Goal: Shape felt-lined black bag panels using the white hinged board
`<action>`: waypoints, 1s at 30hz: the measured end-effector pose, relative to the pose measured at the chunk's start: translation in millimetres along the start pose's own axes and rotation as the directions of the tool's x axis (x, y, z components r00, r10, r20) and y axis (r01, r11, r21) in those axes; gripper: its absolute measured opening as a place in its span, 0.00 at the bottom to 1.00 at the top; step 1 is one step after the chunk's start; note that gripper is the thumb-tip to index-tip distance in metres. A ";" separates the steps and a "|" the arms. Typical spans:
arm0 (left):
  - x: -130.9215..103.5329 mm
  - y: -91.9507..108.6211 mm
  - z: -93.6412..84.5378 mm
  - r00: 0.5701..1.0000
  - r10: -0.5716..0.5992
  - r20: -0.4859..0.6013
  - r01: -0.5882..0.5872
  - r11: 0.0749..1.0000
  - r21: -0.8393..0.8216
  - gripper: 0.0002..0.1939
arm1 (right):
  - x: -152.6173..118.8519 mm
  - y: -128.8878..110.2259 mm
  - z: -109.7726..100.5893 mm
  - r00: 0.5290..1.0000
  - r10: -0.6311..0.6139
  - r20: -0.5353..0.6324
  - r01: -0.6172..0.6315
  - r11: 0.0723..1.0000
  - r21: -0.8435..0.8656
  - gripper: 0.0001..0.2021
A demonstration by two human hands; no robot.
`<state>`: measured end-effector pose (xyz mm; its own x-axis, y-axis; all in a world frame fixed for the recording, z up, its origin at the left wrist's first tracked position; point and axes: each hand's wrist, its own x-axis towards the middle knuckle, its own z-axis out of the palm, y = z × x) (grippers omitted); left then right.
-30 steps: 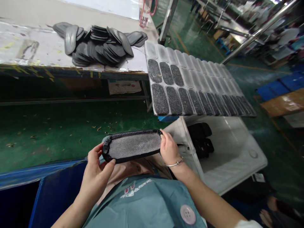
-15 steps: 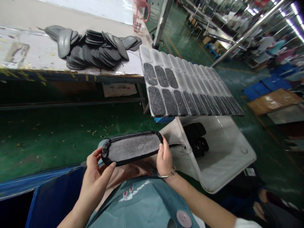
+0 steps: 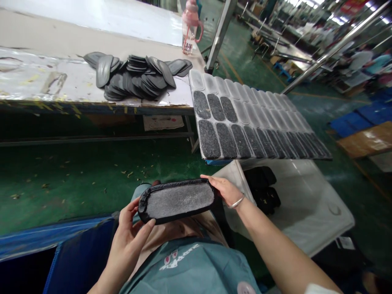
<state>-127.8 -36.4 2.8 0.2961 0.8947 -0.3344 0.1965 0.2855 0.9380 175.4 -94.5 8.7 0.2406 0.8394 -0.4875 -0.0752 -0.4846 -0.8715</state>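
The back of the black pad (image 3: 180, 200) is hidden, and some fingers of the left grip (image 3: 128, 232) are covered by it. The surface (image 3: 27, 24) is cut off at the left. The inside of the blue bin (image 3: 85, 245) is too dark to be seen. The white tub (image 3: 306, 204) is partly covered by the board (image 3: 245, 125). The pink button (image 3: 246, 288) is cut by the bottom edge. The red sign (image 3: 353, 6) is too blurred to be read.
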 end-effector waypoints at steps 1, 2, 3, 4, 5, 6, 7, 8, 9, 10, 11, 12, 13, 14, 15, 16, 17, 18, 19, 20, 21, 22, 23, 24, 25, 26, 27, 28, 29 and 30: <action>-0.1 0.9 0.6 1.000 0.000 -0.004 0.000 1.000 -0.007 0.33 | 3.6 -2.9 -1.4 0.999 -0.009 0.035 0.011 0.999 -0.036 0.27; -0.4 1.9 1.4 1.000 0.003 -0.010 -0.003 1.000 -0.016 0.32 | 6.0 -5.9 -2.7 0.998 -0.017 0.059 0.022 0.997 -0.077 0.27; -0.6 3.0 2.2 1.000 0.006 -0.016 -0.007 1.000 -0.026 0.32 | 7.6 -9.2 -3.9 0.997 -0.024 0.072 0.033 0.992 -0.118 0.26; -0.8 3.9 2.9 1.000 0.009 -0.021 -0.010 0.999 -0.035 0.32 | 8.7 -12.6 -5.1 0.997 -0.029 0.078 0.041 0.986 -0.159 0.25; -1.0 4.6 3.3 1.000 0.010 -0.022 -0.010 0.999 -0.041 0.32 | 9.7 -16.0 -6.6 0.996 -0.029 0.084 0.045 0.979 -0.197 0.24; -1.1 4.9 3.4 1.000 0.008 -0.020 -0.009 0.999 -0.043 0.32 | 10.9 -19.4 -8.1 0.995 -0.022 0.094 0.043 0.972 -0.231 0.24; -1.1 5.0 3.2 1.000 0.004 -0.011 -0.004 0.999 -0.041 0.32 | 12.4 -22.7 -9.8 0.994 -0.006 0.111 0.035 0.965 -0.261 0.24; -1.0 4.8 2.7 1.000 -0.001 0.000 0.001 0.999 -0.036 0.32 | 14.5 -25.7 -11.5 0.991 0.019 0.133 0.020 0.958 -0.287 0.24; -0.8 4.4 2.1 1.000 -0.005 0.011 0.005 1.000 -0.029 0.32 | 17.0 -28.5 -13.1 0.986 0.053 0.160 0.000 0.950 -0.311 0.25; -0.7 4.1 1.5 1.000 -0.005 0.019 0.006 1.000 -0.025 0.31 | 19.9 -31.0 -14.7 0.978 0.092 0.188 -0.024 0.942 -0.336 0.27; -0.7 3.8 1.0 1.000 -0.003 0.023 0.004 1.000 -0.022 0.31 | 22.9 -33.4 -15.9 0.968 0.132 0.213 -0.047 0.932 -0.360 0.28; -0.8 3.9 0.7 1.000 0.000 0.023 0.001 1.000 -0.022 0.31 | 26.0 -35.6 -16.8 0.958 0.168 0.234 -0.067 0.920 -0.385 0.28; -1.1 4.2 0.7 1.000 0.003 0.022 -0.003 1.000 -0.026 0.31 | 28.9 -37.9 -17.2 0.948 0.198 0.249 -0.081 0.908 -0.411 0.29; -1.6 4.8 1.1 1.000 0.007 0.019 -0.006 0.999 -0.035 0.31 | 31.6 -40.3 -17.3 0.941 0.220 0.259 -0.088 0.894 -0.438 0.28; -2.1 5.6 1.7 1.000 0.009 0.018 -0.008 0.999 -0.046 0.31 | 34.1 -43.0 -16.9 0.936 0.234 0.264 -0.088 0.880 -0.467 0.27; -2.6 6.5 2.4 1.000 0.010 0.015 -0.009 0.998 -0.060 0.31 | 36.3 -46.0 -16.2 0.933 0.243 0.267 -0.082 0.863 -0.499 0.26; -3.1 7.4 3.3 1.000 0.010 0.011 -0.009 0.997 -0.073 0.31 | 38.1 -49.3 -15.2 0.931 0.247 0.268 -0.070 0.842 -0.535 0.25; -3.4 8.3 4.1 1.000 0.008 0.007 -0.007 0.996 -0.084 0.31 | 39.7 -52.9 -14.0 0.931 0.246 0.269 -0.052 0.819 -0.572 0.24; -3.5 8.9 4.7 1.000 0.004 0.004 -0.003 0.996 -0.092 0.31 | 40.9 -56.6 -12.7 0.932 0.240 0.270 -0.028 0.793 -0.609 0.22; -3.6 9.4 5.3 1.000 -0.002 0.003 0.002 0.995 -0.098 0.31 | 41.7 -60.2 -11.4 0.934 0.230 0.273 -0.002 0.768 -0.641 0.21; -3.6 9.8 5.6 1.000 -0.007 0.004 0.007 0.995 -0.101 0.30 | 41.8 -63.6 -10.2 0.935 0.218 0.280 0.024 0.748 -0.664 0.20; -3.7 10.0 5.8 1.000 -0.010 0.008 0.011 0.995 -0.102 0.30 | 41.3 -66.3 -9.4 0.937 0.198 0.289 0.058 0.724 -0.687 0.19; -4.0 10.4 5.9 1.000 -0.011 0.015 0.012 0.995 -0.102 0.30 | 40.1 -68.1 -9.0 0.938 0.172 0.300 0.100 0.696 -0.711 0.19; -4.5 10.8 5.8 1.000 -0.010 0.022 0.013 0.995 -0.102 0.30 | 38.6 -68.9 -9.3 0.939 0.142 0.314 0.145 0.664 -0.734 0.19; -5.1 11.2 5.6 1.000 -0.010 0.029 0.013 0.995 -0.103 0.30 | 37.0 -68.4 -10.2 0.937 0.110 0.332 0.193 0.629 -0.753 0.19; -5.8 11.8 5.2 0.999 -0.010 0.041 0.014 0.994 -0.107 0.30 | 35.9 -66.9 -11.6 0.934 0.082 0.348 0.233 0.599 -0.766 0.20; -6.3 12.3 4.7 0.999 -0.011 0.051 0.017 0.993 -0.118 0.31 | 35.3 -64.4 -13.3 0.930 0.066 0.363 0.256 0.591 -0.764 0.20; -6.7 12.9 4.1 0.998 -0.011 0.065 0.019 0.991 -0.135 0.31 | 35.4 -61.3 -14.9 0.929 0.054 0.366 0.264 0.596 -0.758 0.20; -7.0 13.4 3.5 0.997 -0.011 0.070 0.022 0.988 -0.156 0.32 | 36.1 -58.2 -16.3 0.933 0.041 0.358 0.263 0.599 -0.756 0.20; -7.3 13.9 2.9 0.998 -0.020 0.056 0.030 0.983 -0.183 0.31 | 36.9 -55.4 -17.1 0.936 0.032 0.350 0.263 0.599 -0.756 0.20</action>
<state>-124.5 -40.0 18.0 0.3439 0.8682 -0.3576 0.0308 0.3702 0.9284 205.0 -40.9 40.0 -0.1163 0.8565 -0.5029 0.7501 -0.2562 -0.6097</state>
